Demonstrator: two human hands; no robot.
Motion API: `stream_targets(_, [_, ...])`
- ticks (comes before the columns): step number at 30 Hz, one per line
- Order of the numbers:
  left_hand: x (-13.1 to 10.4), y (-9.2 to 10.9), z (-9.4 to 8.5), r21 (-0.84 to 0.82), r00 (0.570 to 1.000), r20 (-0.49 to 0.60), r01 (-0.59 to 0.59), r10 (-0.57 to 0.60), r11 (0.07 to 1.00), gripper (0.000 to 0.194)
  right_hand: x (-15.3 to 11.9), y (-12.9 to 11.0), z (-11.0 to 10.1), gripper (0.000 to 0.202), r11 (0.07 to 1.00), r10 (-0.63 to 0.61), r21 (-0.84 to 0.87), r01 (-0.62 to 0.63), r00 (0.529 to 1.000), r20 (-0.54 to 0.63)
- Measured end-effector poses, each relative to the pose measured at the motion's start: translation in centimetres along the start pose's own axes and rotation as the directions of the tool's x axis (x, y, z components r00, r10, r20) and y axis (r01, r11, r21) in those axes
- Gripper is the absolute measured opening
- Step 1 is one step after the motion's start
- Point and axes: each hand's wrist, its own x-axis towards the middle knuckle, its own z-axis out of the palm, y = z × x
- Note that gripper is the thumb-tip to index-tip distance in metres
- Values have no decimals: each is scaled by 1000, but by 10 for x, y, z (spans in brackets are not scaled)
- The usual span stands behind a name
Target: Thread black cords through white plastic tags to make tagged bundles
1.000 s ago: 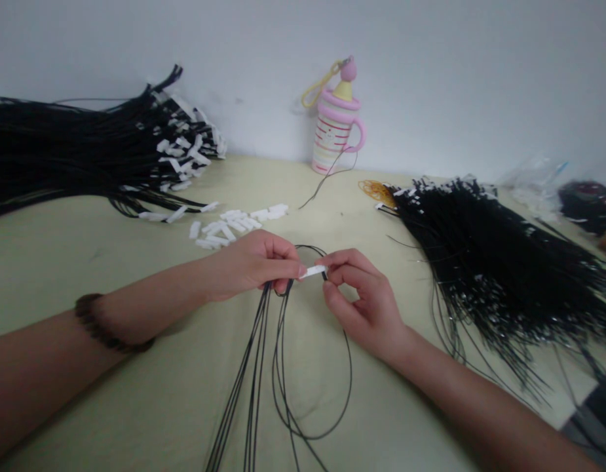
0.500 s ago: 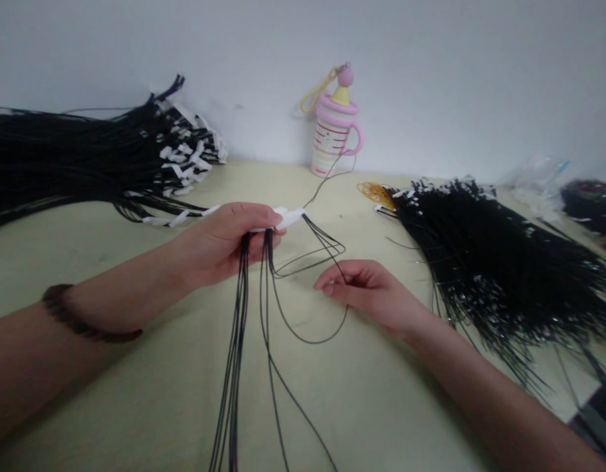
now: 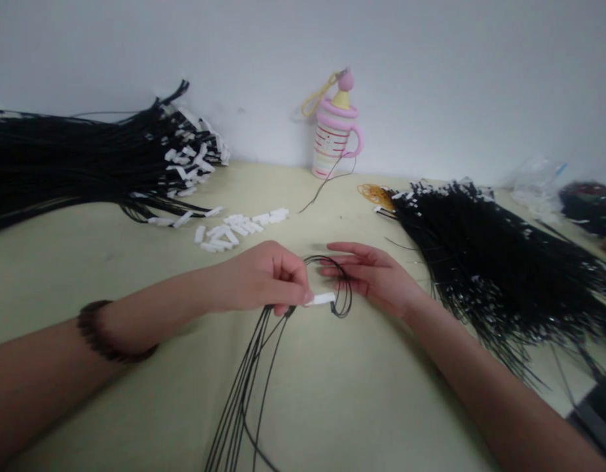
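My left hand [image 3: 270, 278], with a dark beaded bracelet at the wrist, pinches a small white piece [image 3: 323, 299] together with thin black cords [image 3: 248, 373]. The cords hang down from under its fingers to the frame's bottom edge. From the white piece, cords curl round in a small loop [image 3: 349, 292] towards the right. My right hand [image 3: 364, 272] is beside that loop, its fingers spread and partly behind the cords; it grips nothing.
Several loose white pieces [image 3: 234, 226] lie beyond my left hand. A pile of black cords [image 3: 76, 154] is at left, another [image 3: 499, 255] at right. A pink-lidded cup [image 3: 331, 137] stands by the wall, near orange bands [image 3: 375, 195] and a plastic bag [image 3: 537, 190].
My left hand has come nearer and to the right with the white piece, uncovering the loose white pieces. The cords have drawn into a smaller loop. My right hand's fingers have spread.
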Motion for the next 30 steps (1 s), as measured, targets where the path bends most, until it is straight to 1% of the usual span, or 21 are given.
stream_targets(1, [3, -3, 1, -1, 999, -40, 7, -7, 1000, 15, 1, 0, -1, 34, 998, -27, -52, 25, 999, -37])
stream_targets(2, [5, -5, 2, -14, 996, -84, 16, -17, 1000, 16, 2, 1, -3, 32, 987, -83, -148, 69, 992, -93])
stream_targets(3, [7, -8, 3, -35, 992, -120, 24, -28, 999, 17, 1, 2, -3, 30, 948, -173, -291, 125, 974, -145])
stream_targets(4, [8, -9, 3, -58, 989, -146, 29, -37, 998, 18, 1, 2, -3, 29, 865, -299, -463, 194, 940, -166])
stream_targets(5, [9, -11, 3, -79, 986, -162, 33, -46, 996, 19, -1, 3, -2, 28, 734, -435, -627, 260, 889, -141])
stream_targets(6, [10, -11, 4, -95, 984, -172, 37, -53, 995, 19, -3, 4, 0, 26, 583, -548, -750, 313, 833, -79])
stream_targets(7, [10, -12, 4, -108, 982, -179, 39, -58, 993, 19, -6, 4, 2, 24, 449, -622, -821, 351, 783, -5])
stream_targets(8, [10, -12, 4, -120, 980, -188, 37, -60, 992, 19, -10, 3, 6, 21, 362, -657, -852, 377, 752, 54])
stream_targets(9, [10, -12, 4, -134, 979, -195, 33, -59, 990, 19, -13, 3, 9, 18, 322, -671, -862, 392, 736, 83])
stream_targets(10, [10, -12, 4, -150, 977, -203, 28, -58, 988, 20, -17, 2, 13, 15, 313, -672, -863, 396, 734, 93])
stream_targets(13, [11, -13, 5, -190, 974, -219, 10, -52, 982, 20, -24, 2, 23, 10, 317, -668, -859, 401, 738, 98])
stream_targets(16, [12, -13, 5, -210, 971, -231, 8, -58, 978, 21, -26, 2, 27, 7, 325, -665, -849, 416, 739, 107])
stream_targets(21, [14, -14, 4, -255, 963, -258, 16, -84, 967, 20, -26, 2, 28, 2, 417, -658, -829, 373, 753, 8])
stream_targets(22, [14, -14, 4, -261, 962, -260, 18, -88, 965, 19, -27, 3, 30, 3, 435, -644, -818, 376, 765, 9])
stream_targets(24, [15, -15, 4, -268, 961, -262, 19, -92, 963, 18, -30, 5, 34, 7, 487, -574, -781, 390, 817, 50])
stream_targets(26, [15, -16, 4, -273, 961, -263, 9, -84, 962, 17, -31, 9, 39, 14, 578, -445, -721, 381, 889, 114])
stream_targets(27, [16, -16, 4, -277, 961, -265, 1, -78, 961, 17, -30, 12, 42, 19, 627, -372, -690, 363, 917, 144])
stream_targets(28, [16, -17, 4, -281, 961, -267, -5, -73, 960, 16, -29, 15, 44, 22, 671, -309, -660, 337, 937, 165])
stream_targets(30, [17, -18, 4, -289, 959, -275, -12, -71, 957, 17, -25, 20, 48, 26, 743, -226, -603, 289, 957, 180])
